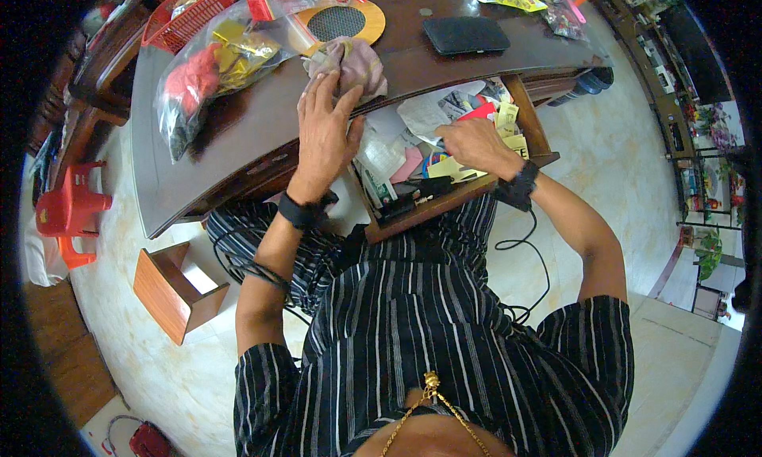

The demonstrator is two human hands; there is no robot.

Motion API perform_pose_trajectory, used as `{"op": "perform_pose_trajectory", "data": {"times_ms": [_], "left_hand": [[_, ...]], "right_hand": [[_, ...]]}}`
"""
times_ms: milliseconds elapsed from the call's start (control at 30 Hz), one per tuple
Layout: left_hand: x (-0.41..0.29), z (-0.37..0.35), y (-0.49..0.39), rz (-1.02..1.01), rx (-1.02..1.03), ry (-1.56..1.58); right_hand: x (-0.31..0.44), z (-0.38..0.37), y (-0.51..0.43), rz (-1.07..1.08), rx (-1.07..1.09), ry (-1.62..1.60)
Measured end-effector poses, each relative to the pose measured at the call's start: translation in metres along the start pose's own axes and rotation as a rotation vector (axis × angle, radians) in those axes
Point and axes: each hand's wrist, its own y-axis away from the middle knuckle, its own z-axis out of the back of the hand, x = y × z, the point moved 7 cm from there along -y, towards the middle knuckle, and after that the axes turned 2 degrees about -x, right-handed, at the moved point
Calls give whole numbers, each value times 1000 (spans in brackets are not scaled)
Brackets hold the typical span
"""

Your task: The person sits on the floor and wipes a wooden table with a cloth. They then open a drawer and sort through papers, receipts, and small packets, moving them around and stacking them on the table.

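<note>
An open wooden drawer (545, 132) full of papers, small boxes and packets sticks out from under the dark wooden table (256, 123). My right hand (479, 144) is inside it, fingers curled at the edge of a crumpled whitish paper or bag (419, 114); whether they grip it is hard to tell. Beside the fingers are a red packet (478, 113) and yellow paper pieces (452, 169). My left hand (324, 129) rests palm down by the table edge, fingers apart, its fingertips touching a crumpled pinkish cloth (351, 70).
On the table are a clear plastic bag of coloured items (202, 82), a red basket (190, 16), a round wooden-rimmed mat (372, 22) and a black case (466, 35). A small wooden stool (164, 293) and red plastic stool (74, 201) stand left. Cables hang near both arms.
</note>
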Motion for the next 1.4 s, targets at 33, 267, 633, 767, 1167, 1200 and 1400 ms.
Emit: {"op": "perform_pose_trajectory", "data": {"times_ms": [33,267,633,767,1167,1200,1400], "left_hand": [[-8,4,4,-33,-27,47],[-26,-68,74,969,690,1329],[27,-50,91,855,514,1122],[39,-3,86,770,387,1086],[72,40,56,894,12,1364],[73,38,54,890,8,1371],[83,26,54,900,1,1385]], "right_hand": [[3,16,6,-19,-54,-51],[60,65,34,120,-231,-128],[27,30,-5,-104,23,-251],[-4,-33,-31,-128,260,2],[0,-39,-33,46,99,66],[-2,-37,-27,38,129,73],[-13,-20,0,96,55,190]]}}
